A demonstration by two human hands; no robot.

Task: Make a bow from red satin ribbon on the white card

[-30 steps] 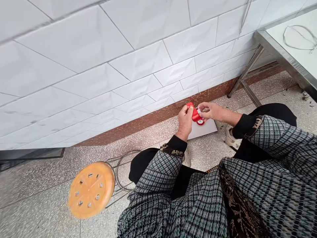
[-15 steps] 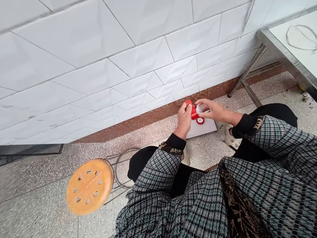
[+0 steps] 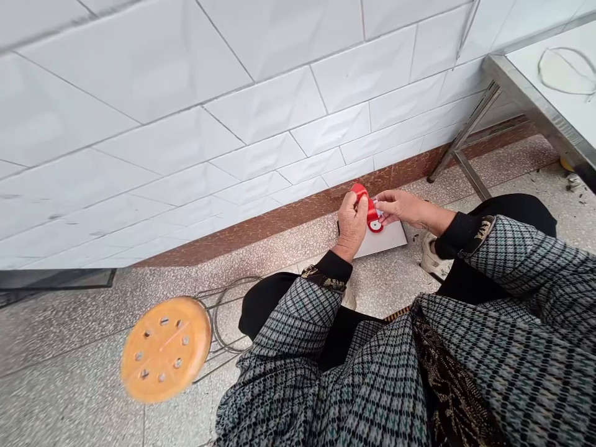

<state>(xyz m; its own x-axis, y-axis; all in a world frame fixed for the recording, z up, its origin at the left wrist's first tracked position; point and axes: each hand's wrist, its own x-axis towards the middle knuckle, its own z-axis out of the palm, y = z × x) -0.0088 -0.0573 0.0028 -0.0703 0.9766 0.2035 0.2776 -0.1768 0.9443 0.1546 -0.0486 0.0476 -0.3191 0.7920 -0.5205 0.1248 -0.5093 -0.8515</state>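
Observation:
My left hand (image 3: 350,225) is closed around a small red object (image 3: 371,211), held upright in front of my knees. My right hand (image 3: 398,206) pinches at the side of that red object, with something small and white between the fingertips. On the floor below the hands a white flat board (image 3: 386,239) lies, partly hidden by them. A small red and white ring (image 3: 375,226) shows just under the red object; I cannot tell whether it lies on the board or hangs from the object.
A round orange stool (image 3: 164,349) with a wire frame stands on the floor at the left. A white tiled wall (image 3: 209,124) runs along the far side. A metal table (image 3: 540,93) with slanted legs is at the upper right. Small debris lies on the floor near it.
The red object has turned more upright in my left hand, and my right hand's fingers have shifted from its top to its side. The view drifted slightly.

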